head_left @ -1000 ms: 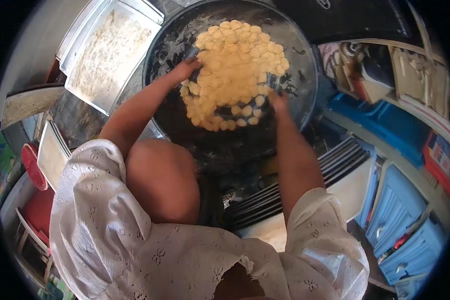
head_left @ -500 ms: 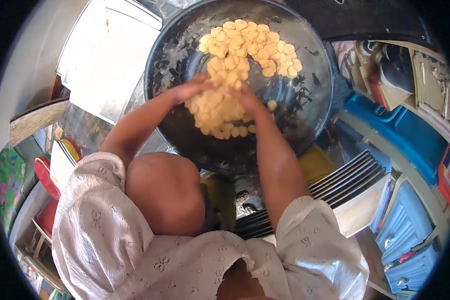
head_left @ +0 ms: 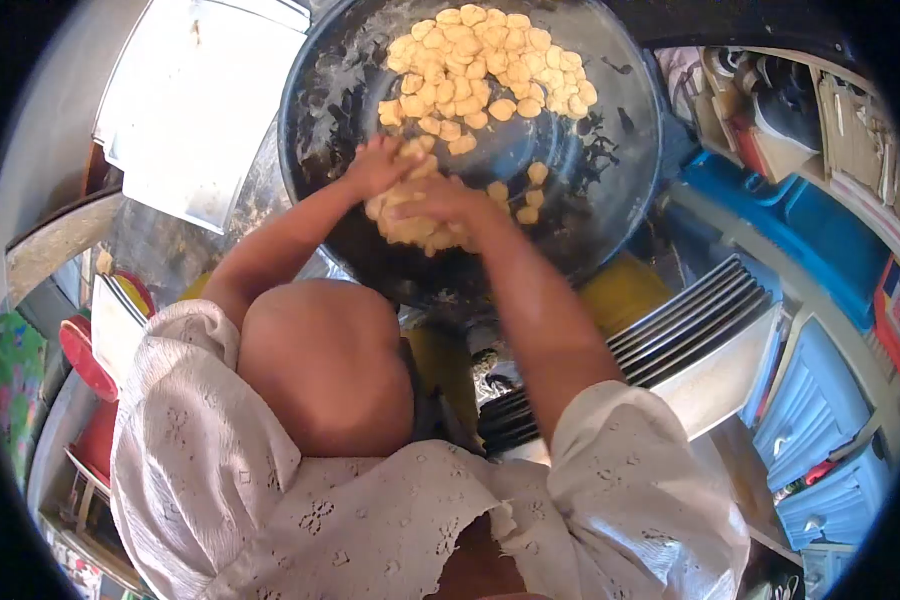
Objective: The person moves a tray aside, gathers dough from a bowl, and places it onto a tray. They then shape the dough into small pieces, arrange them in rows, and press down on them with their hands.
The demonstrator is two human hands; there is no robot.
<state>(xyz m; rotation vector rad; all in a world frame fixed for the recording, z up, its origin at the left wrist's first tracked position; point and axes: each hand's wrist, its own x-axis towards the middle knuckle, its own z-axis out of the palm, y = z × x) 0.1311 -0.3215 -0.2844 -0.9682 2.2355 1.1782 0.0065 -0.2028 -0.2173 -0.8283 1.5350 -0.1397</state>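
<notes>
A wide dark basin point(head_left: 610, 215) holds many small pale-yellow dough pieces, round and flattened. The larger heap of dough pieces point(head_left: 485, 60) lies against the far side. A smaller heap of dough pieces point(head_left: 410, 230) sits nearer me, between and under my hands. My left hand point(head_left: 378, 167) rests at the left edge of this near heap, fingers spread, touching it. Over the top of the same heap lies my right hand point(head_left: 440, 203), its fingers stretched leftward and slightly blurred. A few loose pieces point(head_left: 530, 200) lie to the right of my right hand.
White trays or boards point(head_left: 195, 110) lie left of the basin. A row of stacked trays point(head_left: 685, 340) stands on edge near my right arm. Farther right are a blue plastic bin point(head_left: 780, 235) and light-blue drawers point(head_left: 815, 420). Red-rimmed items point(head_left: 88, 358) stand at left.
My right hand has moved left and slightly down, closer to my left hand. The near heap has shrunk and separated, while more pieces now lie with the far heap.
</notes>
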